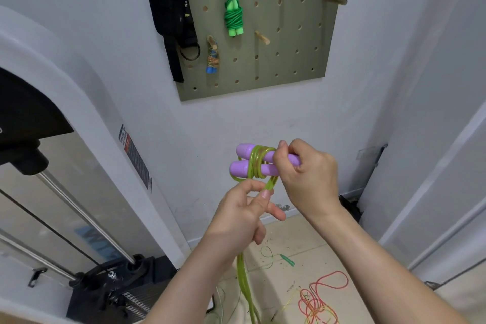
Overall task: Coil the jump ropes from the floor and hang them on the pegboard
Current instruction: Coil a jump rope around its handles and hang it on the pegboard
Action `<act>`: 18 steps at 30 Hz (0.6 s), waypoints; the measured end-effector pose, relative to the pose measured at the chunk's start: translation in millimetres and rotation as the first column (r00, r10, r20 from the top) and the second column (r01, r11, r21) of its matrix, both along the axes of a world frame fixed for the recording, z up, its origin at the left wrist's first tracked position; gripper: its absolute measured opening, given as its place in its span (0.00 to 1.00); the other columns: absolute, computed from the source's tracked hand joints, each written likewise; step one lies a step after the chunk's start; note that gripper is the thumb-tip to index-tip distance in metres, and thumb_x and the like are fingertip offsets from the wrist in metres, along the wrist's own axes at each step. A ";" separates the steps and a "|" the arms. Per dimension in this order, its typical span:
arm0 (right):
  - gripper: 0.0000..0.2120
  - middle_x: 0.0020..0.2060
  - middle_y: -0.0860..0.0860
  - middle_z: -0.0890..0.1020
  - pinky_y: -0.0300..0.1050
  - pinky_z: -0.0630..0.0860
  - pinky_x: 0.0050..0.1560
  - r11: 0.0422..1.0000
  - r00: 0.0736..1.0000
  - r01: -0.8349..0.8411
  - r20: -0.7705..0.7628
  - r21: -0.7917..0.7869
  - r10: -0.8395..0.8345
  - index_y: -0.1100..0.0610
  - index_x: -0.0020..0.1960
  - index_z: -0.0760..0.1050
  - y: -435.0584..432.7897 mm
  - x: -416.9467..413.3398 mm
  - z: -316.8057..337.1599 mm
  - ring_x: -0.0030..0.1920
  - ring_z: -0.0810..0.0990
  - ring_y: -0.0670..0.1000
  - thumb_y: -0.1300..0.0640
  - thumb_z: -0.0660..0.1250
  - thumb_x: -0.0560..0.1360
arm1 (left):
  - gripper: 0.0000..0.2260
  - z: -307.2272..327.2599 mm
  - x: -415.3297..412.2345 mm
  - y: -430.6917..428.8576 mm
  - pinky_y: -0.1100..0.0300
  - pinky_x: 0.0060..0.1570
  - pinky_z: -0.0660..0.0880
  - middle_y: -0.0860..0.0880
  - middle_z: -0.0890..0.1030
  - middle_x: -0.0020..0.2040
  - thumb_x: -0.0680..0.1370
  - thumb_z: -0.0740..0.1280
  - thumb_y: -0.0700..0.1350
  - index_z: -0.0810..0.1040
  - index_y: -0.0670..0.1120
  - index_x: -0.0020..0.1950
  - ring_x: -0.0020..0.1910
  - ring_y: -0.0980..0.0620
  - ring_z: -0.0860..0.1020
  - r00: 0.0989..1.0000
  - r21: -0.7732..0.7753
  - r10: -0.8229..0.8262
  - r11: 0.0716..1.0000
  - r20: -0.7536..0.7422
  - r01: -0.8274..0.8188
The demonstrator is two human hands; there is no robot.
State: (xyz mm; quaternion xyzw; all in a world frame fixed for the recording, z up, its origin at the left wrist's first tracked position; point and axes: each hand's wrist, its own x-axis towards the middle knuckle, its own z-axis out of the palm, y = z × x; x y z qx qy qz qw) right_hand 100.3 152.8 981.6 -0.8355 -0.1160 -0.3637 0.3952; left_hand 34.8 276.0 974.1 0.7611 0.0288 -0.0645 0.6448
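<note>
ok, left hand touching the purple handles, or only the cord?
Apart from the handles. The head view shows the left hand pinching the yellow-green cord below the purple handles, with a visible gap; the right hand grips them.

Purple handles [252,162]: smooth matt plastic. Yellow-green cord [259,163] wound on them: glossy, translucent plastic/vinyl. Pegboard [263,34]: matt olive panel w/ bare wood pegs [263,37]. Green rope [233,14] on it: shiny plastic cord, foam-looking grips. Black straps [171,8]: woven cloth. Machine rods [86,218]: polished metal. Floor [302,239]: pale, scuffed tile.
</note>
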 end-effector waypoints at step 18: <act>0.20 0.21 0.52 0.74 0.47 0.70 0.25 0.998 0.999 0.002 -0.052 -0.064 -0.005 0.54 0.29 0.63 -3.4 17.1 -30.8 0.24 0.69 0.59 0.45 0.56 0.76 | 0.09 -10.8 -9.4 4.3 0.61 0.35 0.69 0.55 0.84 0.40 0.80 0.62 0.47 0.69 0.57 0.59 0.28 0.56 0.71 0.995 0.299 0.095 0.949 0.032 -0.100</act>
